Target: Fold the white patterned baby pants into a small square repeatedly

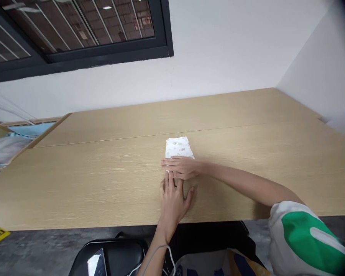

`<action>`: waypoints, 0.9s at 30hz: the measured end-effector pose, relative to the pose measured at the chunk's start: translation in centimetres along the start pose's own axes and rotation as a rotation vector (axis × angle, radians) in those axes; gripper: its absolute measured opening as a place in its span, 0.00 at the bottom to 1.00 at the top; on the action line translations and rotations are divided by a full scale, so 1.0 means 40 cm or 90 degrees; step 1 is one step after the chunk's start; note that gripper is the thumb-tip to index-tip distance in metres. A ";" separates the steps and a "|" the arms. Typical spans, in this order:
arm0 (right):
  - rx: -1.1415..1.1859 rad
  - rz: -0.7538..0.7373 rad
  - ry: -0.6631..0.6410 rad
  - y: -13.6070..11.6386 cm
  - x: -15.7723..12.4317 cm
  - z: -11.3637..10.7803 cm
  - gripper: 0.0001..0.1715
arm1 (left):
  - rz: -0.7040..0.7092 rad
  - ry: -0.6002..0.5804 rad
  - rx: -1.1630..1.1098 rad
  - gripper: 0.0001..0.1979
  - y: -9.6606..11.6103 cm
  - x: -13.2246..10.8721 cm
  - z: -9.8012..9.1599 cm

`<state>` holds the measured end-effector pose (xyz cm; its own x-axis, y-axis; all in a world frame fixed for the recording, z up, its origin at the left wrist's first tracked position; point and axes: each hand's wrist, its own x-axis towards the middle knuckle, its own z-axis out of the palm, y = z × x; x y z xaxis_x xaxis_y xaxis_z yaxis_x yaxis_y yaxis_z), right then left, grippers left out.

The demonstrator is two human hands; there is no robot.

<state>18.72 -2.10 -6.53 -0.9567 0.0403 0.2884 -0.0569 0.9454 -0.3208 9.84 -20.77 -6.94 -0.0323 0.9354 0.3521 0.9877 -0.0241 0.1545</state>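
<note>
A long pale wooden table (247, 153) runs along a white wall, under a dark-framed window (83, 53) with brick behind the glass. Near the middle of the table lies a small folded white cloth with a tiny printed pattern (178, 147).

The right hand (181, 167) lies flat across the cloth's near edge, its fingers straight, close together and pointing left. It covers that part of the cloth and grips nothing. The left hand (174, 200) comes up from the table's near edge, palm down on the wood. Its fingers are loosely spread, and their tips touch the right hand's underside.

At the far left, a wood-rimmed compartment (41, 134) holds pale blue and white fabric (14, 143). Below the table edge sits a yellow-and-blue printed bag (224, 264); its contents are hidden.
</note>
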 end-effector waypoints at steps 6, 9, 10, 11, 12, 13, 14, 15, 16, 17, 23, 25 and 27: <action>-0.067 0.092 -0.002 0.114 0.008 -0.033 0.30 | -0.008 -0.010 -0.007 0.35 -0.003 -0.002 0.001; -0.083 0.122 -0.013 0.171 0.012 -0.053 0.33 | -0.010 -0.016 -0.005 0.36 -0.003 -0.005 0.007; -0.080 0.129 -0.015 0.185 0.013 -0.059 0.34 | -0.008 -0.018 -0.002 0.36 -0.003 -0.006 0.007; -0.074 0.134 -0.013 0.196 0.015 -0.064 0.34 | -0.006 -0.018 0.002 0.36 -0.002 -0.006 0.008; -0.067 0.140 -0.006 0.203 0.016 -0.069 0.34 | -0.003 -0.017 0.007 0.36 -0.002 -0.005 0.007; -0.062 0.147 0.004 0.207 0.017 -0.073 0.35 | 0.001 -0.015 0.013 0.36 -0.002 -0.004 0.006; -0.061 0.155 0.018 0.206 0.017 -0.077 0.35 | 0.006 -0.013 0.018 0.36 -0.005 -0.002 0.004; -0.064 0.161 0.033 0.201 0.016 -0.080 0.35 | 0.015 -0.013 0.023 0.35 -0.009 0.001 0.001; -0.073 0.167 0.051 0.192 0.013 -0.083 0.35 | 0.025 -0.013 0.027 0.33 -0.016 0.006 -0.003; -0.086 0.173 0.071 0.180 0.009 -0.086 0.34 | 0.035 -0.014 0.028 0.30 -0.026 0.013 -0.008; -0.133 0.206 0.156 0.060 -0.070 -0.100 0.28 | 0.084 -0.061 -0.026 0.15 -0.128 0.098 -0.048; -0.107 0.191 0.138 0.029 -0.110 -0.101 0.28 | 0.113 -0.077 -0.054 0.11 -0.157 0.132 -0.059; -0.079 0.159 0.114 0.012 -0.149 -0.099 0.31 | 0.136 -0.094 -0.090 0.09 -0.177 0.163 -0.069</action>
<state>25.52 -0.60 -4.81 -0.8705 0.3219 0.3724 0.2190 0.9308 -0.2927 2.23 -15.48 -3.19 0.2064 0.9449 0.2541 0.9385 -0.2646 0.2217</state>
